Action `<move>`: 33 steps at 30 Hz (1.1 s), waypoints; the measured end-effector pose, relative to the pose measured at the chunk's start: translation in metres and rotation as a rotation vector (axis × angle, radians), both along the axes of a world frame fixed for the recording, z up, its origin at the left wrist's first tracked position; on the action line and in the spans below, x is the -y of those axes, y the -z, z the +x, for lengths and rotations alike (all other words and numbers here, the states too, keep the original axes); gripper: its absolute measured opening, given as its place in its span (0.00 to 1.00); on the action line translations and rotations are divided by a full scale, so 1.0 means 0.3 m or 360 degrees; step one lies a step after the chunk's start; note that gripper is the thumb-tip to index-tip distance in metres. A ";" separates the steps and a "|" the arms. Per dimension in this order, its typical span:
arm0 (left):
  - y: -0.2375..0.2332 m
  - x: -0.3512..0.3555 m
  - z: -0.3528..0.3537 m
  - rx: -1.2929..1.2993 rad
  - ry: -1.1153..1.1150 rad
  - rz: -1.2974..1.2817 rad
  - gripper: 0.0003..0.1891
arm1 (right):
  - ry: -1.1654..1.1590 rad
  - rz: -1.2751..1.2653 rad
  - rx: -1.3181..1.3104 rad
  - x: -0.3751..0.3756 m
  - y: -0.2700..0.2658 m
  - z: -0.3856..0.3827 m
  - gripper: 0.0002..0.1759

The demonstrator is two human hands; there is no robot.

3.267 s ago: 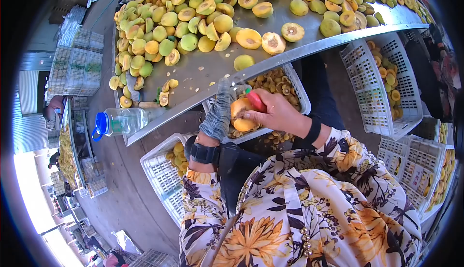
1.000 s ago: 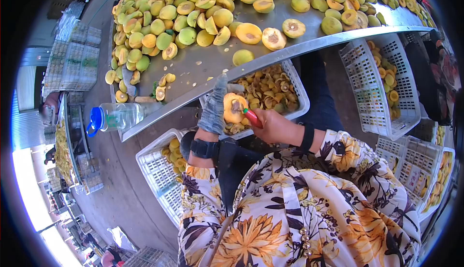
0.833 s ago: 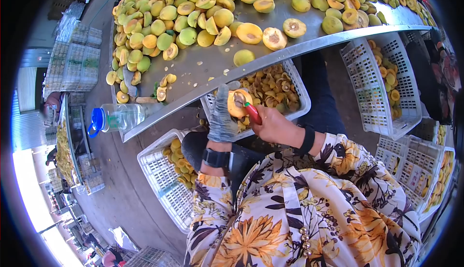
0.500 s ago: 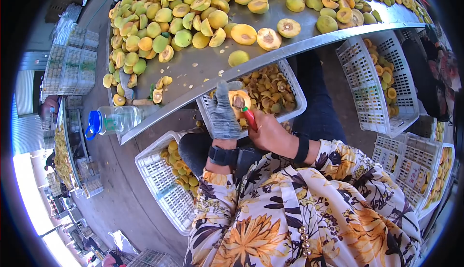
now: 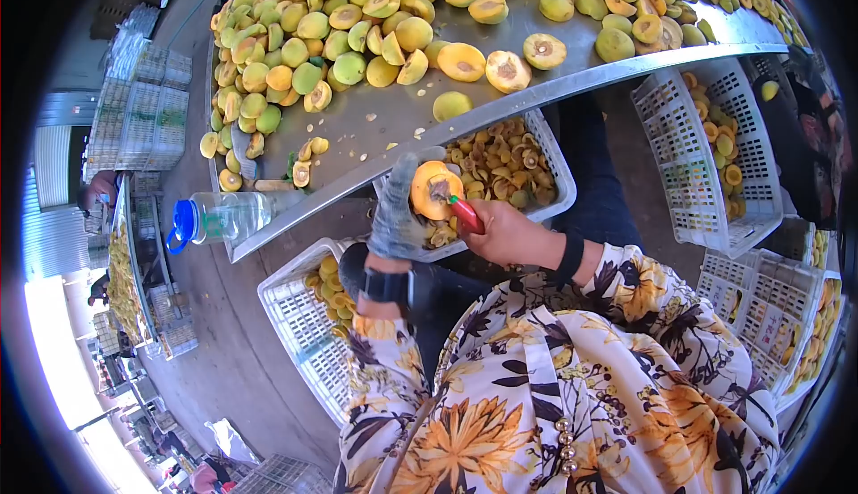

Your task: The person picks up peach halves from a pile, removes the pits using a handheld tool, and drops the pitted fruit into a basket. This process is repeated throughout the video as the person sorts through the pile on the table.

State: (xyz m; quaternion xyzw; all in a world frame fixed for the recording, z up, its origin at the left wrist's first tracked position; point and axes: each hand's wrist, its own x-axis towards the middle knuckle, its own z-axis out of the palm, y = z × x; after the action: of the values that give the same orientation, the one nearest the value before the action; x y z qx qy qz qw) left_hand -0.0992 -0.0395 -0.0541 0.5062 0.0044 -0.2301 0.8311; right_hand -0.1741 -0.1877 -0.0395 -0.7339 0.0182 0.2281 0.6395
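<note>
My left hand (image 5: pixel 393 212), in a grey striped glove and smeared a little by motion, is closed on a peach half (image 5: pixel 424 192) with its orange cut face toward me. My bare right hand (image 5: pixel 509 233) grips a small tool by its red handle (image 5: pixel 466 215). The tool's tip is at the brown hollow in the middle of the cut face; its working end is mostly hidden. Both hands are over a white crate (image 5: pixel 561 177) holding peel and fruit scraps. Just above them runs the metal table's rim (image 5: pixel 357 181).
Piled peach halves (image 5: pixel 313 25) cover much of the metal table. A blue-capped water bottle (image 5: pixel 223 217) lies at its left corner. White crates stand by my left leg (image 5: pixel 295 315) and to the right (image 5: pixel 666 141). Stacked crates (image 5: pixel 138 118) and distant people are at left.
My left hand has moved slightly left, and the peach half now shows its cut face more fully. My right hand has shifted slightly right, still holding the red-handled tool. The whole view has shifted slightly.
</note>
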 end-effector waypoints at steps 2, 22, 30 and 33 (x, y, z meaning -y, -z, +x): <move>0.032 0.019 -0.022 -0.0031 -0.0183 0.0004 0.22 | -0.0005 -0.0030 -0.0011 0.000 0.002 0.001 0.07; -0.059 -0.013 0.016 -0.0144 0.0240 0.0238 0.15 | -0.0349 0.0249 -0.0328 0.001 -0.110 0.010 0.05; -0.029 0.025 -0.022 -0.0011 -0.0289 0.0242 0.11 | -0.0176 0.0109 0.0064 -0.037 0.032 -0.011 0.03; -0.018 0.004 -0.001 -0.0203 -0.0063 0.0018 0.11 | -0.0143 -0.0135 0.0700 -0.046 0.073 -0.023 0.04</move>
State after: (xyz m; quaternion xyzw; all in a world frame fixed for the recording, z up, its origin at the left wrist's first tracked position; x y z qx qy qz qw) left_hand -0.0994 -0.0406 -0.0489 0.4951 0.0685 -0.2453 0.8307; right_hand -0.1810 -0.1739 -0.0614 -0.7923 -0.1448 0.0900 0.5858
